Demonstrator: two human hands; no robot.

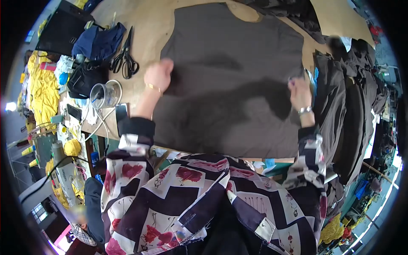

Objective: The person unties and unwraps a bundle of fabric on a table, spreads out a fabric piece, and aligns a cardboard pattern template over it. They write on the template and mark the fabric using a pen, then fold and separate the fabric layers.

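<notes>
Dark brown cloth panel (229, 97) with a curved neckline is spread flat on the tan tabletop (146, 42), between the two hands. The left hand (158, 75) is held at its left edge with the fingers curled closed, and the right hand (300, 92) is held by its right edge with the fingers drawn narrowly together; whether cloth is gripped by either cannot be told. To the left, black-handled metal scissors (125, 59) are laid on the bare board, near crumpled navy blue fabric (97, 42), a black fabric bag (87, 80) and a clear plastic cup (100, 96). A black box-like case (63, 29) is seen at the far left corner. Beyond that side, bright yellow cloth (43, 87) is heaped. On the right, dark brown garments (329, 100) are draped in folds. At lower left, a person in dark clothing (94, 208) and a small paned window (40, 212) are seen; at lower right, more yellow fabric (332, 230) is piled.
</notes>
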